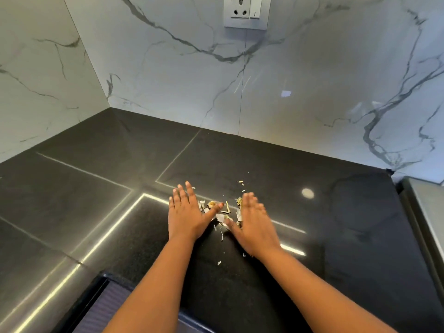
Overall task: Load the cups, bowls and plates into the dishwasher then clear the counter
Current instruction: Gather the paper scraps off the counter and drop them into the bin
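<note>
A small heap of food scraps and torn peel (222, 212) lies on the black stone counter (336, 224). My left hand (186, 213) lies flat on the counter just left of the heap, fingers straight, thumb touching the scraps. My right hand (254, 222) lies flat just right of the heap, fingers straight and blurred. The heap sits between the two hands. A few loose bits (241, 182) lie beyond the heap, and some (219, 262) lie nearer to me. No cups, bowls or plates are in view.
Marble-patterned walls (168, 80) meet in a corner at the back left. A wall socket (246, 12) is mounted above. A steel edge (422, 212) borders the counter at right. Below the counter's front edge, at bottom left, a dark ribbed surface (103, 306) shows.
</note>
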